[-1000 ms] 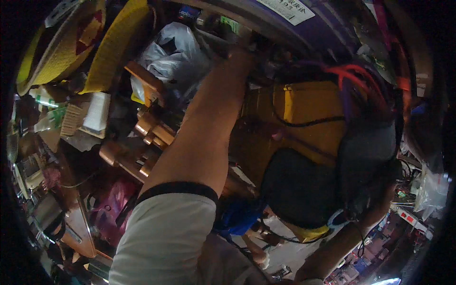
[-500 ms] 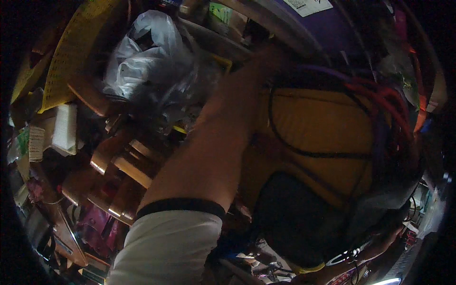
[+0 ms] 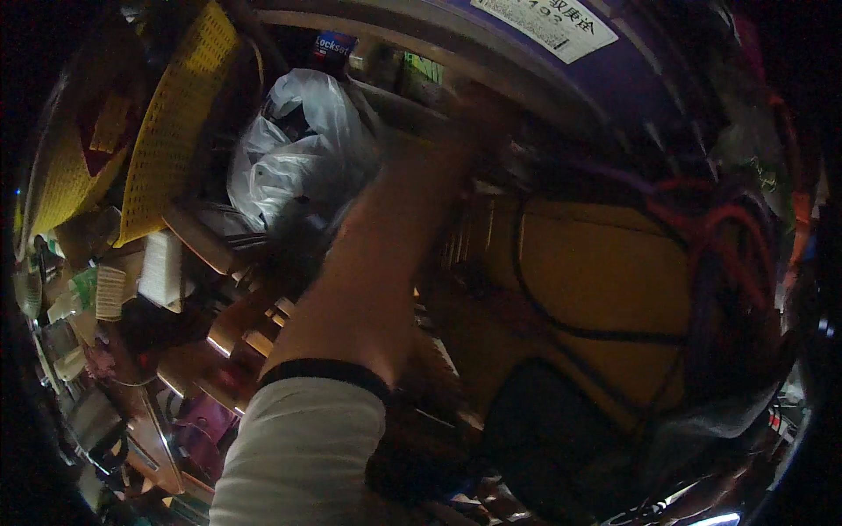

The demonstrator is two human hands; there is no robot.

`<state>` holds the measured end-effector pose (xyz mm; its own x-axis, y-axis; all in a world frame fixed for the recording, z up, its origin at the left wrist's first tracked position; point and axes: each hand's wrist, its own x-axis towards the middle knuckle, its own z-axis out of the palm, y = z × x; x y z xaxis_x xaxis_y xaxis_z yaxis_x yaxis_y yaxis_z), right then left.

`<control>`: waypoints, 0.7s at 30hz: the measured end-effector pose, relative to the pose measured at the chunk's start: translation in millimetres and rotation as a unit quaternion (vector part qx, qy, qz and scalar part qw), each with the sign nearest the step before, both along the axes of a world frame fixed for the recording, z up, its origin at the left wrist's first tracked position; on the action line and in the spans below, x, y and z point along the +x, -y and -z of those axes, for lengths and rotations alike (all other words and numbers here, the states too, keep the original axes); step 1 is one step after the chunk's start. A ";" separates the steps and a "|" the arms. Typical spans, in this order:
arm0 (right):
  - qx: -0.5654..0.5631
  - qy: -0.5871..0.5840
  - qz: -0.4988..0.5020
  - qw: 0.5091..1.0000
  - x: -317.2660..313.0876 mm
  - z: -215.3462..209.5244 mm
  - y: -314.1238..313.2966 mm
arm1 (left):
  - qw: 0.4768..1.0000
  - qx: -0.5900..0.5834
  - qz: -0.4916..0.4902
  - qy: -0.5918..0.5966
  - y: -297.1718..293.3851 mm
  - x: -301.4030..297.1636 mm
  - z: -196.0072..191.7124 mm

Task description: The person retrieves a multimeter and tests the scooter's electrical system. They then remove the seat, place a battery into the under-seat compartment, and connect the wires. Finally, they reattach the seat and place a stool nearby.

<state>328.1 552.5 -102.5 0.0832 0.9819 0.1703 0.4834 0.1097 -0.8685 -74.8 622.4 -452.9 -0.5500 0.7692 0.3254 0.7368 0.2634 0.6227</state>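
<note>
A single forearm, in a white sleeve with a dark cuff, comes in from the lower left; I take it for my left. It stretches up and to the right into deep shadow. My left hand (image 3: 485, 112) is under the edge of a purple bin (image 3: 588, 74) that bears a white label. Its fingers are lost in the dark, so what they touch or hold cannot be seen. A crumpled whitish plastic bag (image 3: 294, 158) lies to the left of the arm. On the right is an orange-brown box-like thing (image 3: 596, 263) with a dark cord (image 3: 605, 334) across it. My right hand is out of sight.
Yellow perforated baskets (image 3: 180, 123) stand at the far left, near a white foam-like block (image 3: 160, 270). Brown wooden-looking pieces (image 3: 232, 329) and a magenta item (image 3: 203, 430) lie below. Red cords (image 3: 728, 223) hang at right. A dark rounded thing (image 3: 544, 438) sits low, right of the sleeve.
The view has shifted, so most things sit lower and more of the purple bin and its label shows. My forearm still reaches into the same shadowed spot.
</note>
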 end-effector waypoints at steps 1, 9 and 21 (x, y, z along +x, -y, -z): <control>-0.005 -0.003 -0.003 1.000 0.1 1.1 0.3 | 1.000 -0.020 -0.012 -0.020 10.0 -13.9 -6.0; -0.022 -0.013 -0.019 0.999 2.3 7.4 0.0 | 0.975 -0.169 -0.098 -0.110 72.2 -63.6 -37.1; -0.031 -0.026 -0.035 0.999 7.6 14.8 10.9 | 0.933 -0.231 -0.274 -0.034 93.6 -92.2 -14.1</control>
<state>335.7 541.5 -117.3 0.0213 0.9942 0.1059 0.4305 0.0865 -0.8984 -167.0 528.7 -438.9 -0.8922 0.4450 0.0773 0.4460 0.8407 0.3071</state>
